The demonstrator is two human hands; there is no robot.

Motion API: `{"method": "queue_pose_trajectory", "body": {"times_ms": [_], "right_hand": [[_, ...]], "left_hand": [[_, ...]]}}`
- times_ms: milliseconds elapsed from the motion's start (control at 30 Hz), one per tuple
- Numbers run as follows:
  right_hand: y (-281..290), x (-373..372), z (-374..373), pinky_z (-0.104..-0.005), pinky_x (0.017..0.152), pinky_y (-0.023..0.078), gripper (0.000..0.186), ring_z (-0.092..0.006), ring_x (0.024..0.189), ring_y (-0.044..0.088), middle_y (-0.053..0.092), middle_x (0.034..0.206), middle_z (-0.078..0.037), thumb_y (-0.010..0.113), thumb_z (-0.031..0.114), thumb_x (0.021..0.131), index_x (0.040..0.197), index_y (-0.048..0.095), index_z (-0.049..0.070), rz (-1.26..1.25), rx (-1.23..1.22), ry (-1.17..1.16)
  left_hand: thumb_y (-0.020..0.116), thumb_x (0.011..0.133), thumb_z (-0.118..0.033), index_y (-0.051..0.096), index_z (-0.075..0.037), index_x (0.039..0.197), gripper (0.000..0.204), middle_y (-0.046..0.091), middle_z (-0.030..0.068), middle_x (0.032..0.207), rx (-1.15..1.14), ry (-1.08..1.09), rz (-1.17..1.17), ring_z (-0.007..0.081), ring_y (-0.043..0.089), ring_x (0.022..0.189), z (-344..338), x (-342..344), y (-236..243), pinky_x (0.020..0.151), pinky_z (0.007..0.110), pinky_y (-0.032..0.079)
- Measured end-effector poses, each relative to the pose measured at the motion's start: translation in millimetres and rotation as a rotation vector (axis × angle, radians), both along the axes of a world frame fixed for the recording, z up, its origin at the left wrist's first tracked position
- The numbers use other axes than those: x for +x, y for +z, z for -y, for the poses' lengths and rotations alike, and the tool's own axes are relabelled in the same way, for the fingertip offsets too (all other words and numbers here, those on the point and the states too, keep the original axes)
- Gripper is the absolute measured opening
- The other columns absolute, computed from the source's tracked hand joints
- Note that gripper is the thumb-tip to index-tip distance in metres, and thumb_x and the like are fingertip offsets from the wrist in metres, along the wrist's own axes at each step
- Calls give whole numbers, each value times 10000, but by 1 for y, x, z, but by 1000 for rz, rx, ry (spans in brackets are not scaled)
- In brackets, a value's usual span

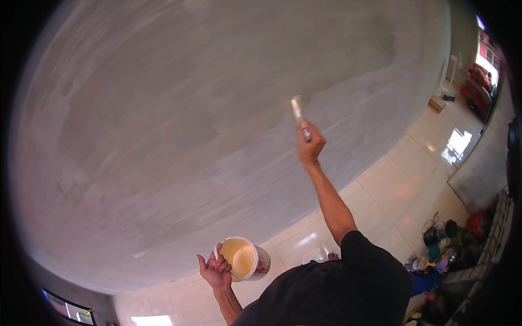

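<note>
My right hand (pixel 311 142) is closed round the handle of a paintbrush (pixel 297 108), its arm stretched out toward the grey wall (pixel 179 103). The bristle end points up and away, at or close to the wall; whether it touches, I cannot tell. A darker, damp-looking area covers the wall's upper part, with a paler grey band below it. Low on the left, my left hand (pixel 217 270) has its fingers hooked round the bail handle of a white plastic bucket (pixel 262 264), thumb sticking out. Inside the bucket is a yellowish liquid (pixel 234 252).
Glossy pale floor tiles (pixel 375 201) run along the wall's foot. Assorted clutter (pixel 440 244) lies at the right by a low ledge. Farther off are a small cardboard box (pixel 436 104) and a red motorbike-like shape (pixel 478 89) near a bright doorway.
</note>
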State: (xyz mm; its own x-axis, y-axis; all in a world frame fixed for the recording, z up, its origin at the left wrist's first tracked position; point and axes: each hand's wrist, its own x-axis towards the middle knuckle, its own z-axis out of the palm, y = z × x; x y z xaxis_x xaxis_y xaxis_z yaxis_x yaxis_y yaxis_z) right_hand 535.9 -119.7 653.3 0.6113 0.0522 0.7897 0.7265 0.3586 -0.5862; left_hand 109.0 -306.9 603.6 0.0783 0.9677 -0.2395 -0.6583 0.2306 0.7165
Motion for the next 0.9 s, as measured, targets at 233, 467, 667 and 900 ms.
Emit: {"method": "queue_pose_trajectory", "body": {"times_ms": [233, 467, 667, 900], "right_hand": [[22, -107, 57, -309, 678, 565, 216, -168, 773, 725, 768, 908, -118, 790, 96, 851, 1049, 764, 16, -13, -75, 762], [8, 42, 36, -288, 732, 549, 223, -121, 779, 683, 768, 876, -92, 806, 120, 844, 1002, 767, -31, -393, -63, 548], [-20, 119, 25, -317, 693, 531, 200, -141, 744, 675, 755, 848, -109, 764, 110, 847, 987, 764, -33, -377, 80, 40], [-27, -16, 9, -418, 609, 505, 213, -325, 686, 660, 675, 775, -150, 737, 125, 866, 1065, 739, 48, -115, -1, -30]], "left_hand": [[290, 1005, -692, 588, 72, 1253, 856, 334, -64, 620, 56, -69, -9, 44, 247, 459, -3, -9, -1, 431, 205, 188], [263, 1016, -687, 579, 84, 1272, 873, 303, -63, 618, 53, -70, 15, 51, 202, 462, -2, -7, 5, 451, 215, 171], [273, 1015, -684, 578, 87, 1278, 870, 300, -62, 616, 47, -69, 32, 52, 204, 465, -1, -7, 0, 452, 215, 170], [278, 1015, -685, 575, 88, 1283, 871, 296, -61, 616, 82, -80, 57, 50, 202, 470, 1, -2, 2, 454, 211, 170]]}}
